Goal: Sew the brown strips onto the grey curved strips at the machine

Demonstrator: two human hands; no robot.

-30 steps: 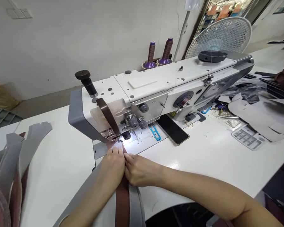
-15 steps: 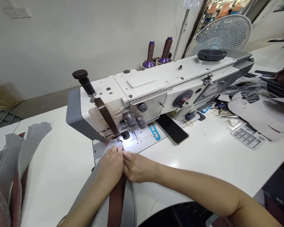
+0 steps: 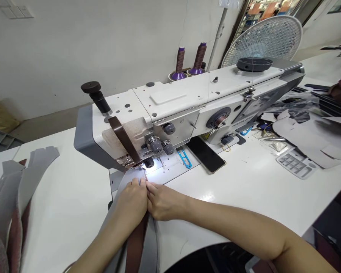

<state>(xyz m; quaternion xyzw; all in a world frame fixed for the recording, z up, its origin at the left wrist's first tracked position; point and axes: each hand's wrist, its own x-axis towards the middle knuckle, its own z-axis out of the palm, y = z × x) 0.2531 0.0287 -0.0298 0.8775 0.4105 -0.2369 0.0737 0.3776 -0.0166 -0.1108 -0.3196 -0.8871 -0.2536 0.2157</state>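
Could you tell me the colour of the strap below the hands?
The strap is dark brown, seen best in the head view.

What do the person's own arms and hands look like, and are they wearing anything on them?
The left hand and right hand are bare, with no gloves, and neither shows a ring. The left arm and right arm show no sleeves, bare as far as the picture's edge.
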